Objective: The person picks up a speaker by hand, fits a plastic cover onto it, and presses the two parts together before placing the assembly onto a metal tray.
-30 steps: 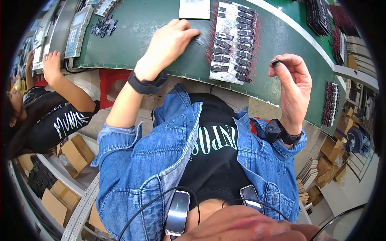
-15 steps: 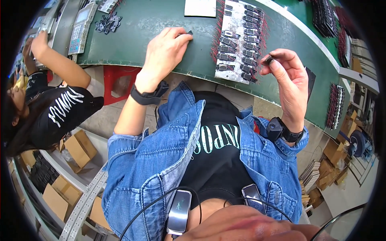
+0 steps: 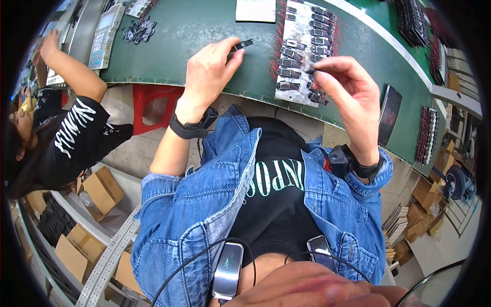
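My left hand [image 3: 207,74] rests on the green work table [image 3: 194,30] and pinches a small black component [image 3: 243,45] between thumb and forefinger. My right hand [image 3: 348,97] is raised over the near edge of a grey tray [image 3: 302,51] that carries rows of small black parts with red wires. Its fingertips pinch another small dark part [image 3: 311,71] just above the tray's lower corner. Both wrists wear black bands.
A white card [image 3: 255,10] lies at the table's far edge. A co-worker in a black shirt [image 3: 76,133] sits at the left, arm reaching to a grey keypad device [image 3: 105,30]. More racks of parts [image 3: 427,133] stand at the right. Cardboard boxes [image 3: 102,189] sit below.
My left hand has picked a black component off the table. My right hand has moved left and down, from free air to the tray's near corner, still pinching its part.
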Demonstrator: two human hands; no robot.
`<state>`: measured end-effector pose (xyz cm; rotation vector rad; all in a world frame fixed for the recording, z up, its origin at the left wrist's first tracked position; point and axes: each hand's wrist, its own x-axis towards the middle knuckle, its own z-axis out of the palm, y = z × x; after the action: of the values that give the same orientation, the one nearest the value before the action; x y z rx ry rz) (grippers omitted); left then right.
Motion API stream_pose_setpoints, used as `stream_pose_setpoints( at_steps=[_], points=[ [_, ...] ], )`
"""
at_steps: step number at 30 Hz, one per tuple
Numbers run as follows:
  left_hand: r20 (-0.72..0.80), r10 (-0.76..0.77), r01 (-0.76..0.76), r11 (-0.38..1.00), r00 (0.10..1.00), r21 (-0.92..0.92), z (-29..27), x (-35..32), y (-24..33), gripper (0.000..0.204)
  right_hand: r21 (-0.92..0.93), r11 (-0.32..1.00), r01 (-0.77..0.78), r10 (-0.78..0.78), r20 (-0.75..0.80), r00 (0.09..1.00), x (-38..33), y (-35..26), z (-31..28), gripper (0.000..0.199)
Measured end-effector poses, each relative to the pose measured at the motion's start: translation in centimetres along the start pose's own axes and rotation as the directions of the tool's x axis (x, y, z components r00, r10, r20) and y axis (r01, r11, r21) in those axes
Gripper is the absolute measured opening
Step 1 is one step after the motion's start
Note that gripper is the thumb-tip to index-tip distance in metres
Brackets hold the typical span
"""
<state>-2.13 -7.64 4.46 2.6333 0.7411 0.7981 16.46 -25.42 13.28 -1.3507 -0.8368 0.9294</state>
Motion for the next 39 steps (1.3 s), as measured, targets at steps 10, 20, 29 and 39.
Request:
stream_pose_setpoints(
  at_steps=[10, 20, 29, 39],
  points=[
    [0.353, -0.307, 0.443, 0.308, 0.884, -0.842, -0.8, 2.6, 7.1, 0.024, -0.265, 0.958, 0.114, -0.138, -0.072, 0.988, 2.6, 2.2, 1.0, 0.015],
    [0.390, -0.291, 0.457, 0.211, 0.873, -0.864, -0.5, 2.1, 7.4, 0.023, -0.373, 0.917, 0.144, -0.160, -0.013, 0.987, 2.7, 3.0, -0.6, 0.016],
    [0.356, -0.288, 0.431, 0.264, 0.889, -0.863, -1.2, 2.5, 8.4, 0.021, 0.099, 0.981, -0.167, 0.146, 0.197, 0.970, 3.4, 1.7, -1.8, 0.015],
    [0.435, -0.260, 0.492, 0.223, 0.862, -0.841, -1.4, 3.0, 7.9, 0.021, 0.117, 0.977, -0.179, 0.143, 0.264, 0.954, 4.0, 1.7, -2.4, 0.018]
  ],
)
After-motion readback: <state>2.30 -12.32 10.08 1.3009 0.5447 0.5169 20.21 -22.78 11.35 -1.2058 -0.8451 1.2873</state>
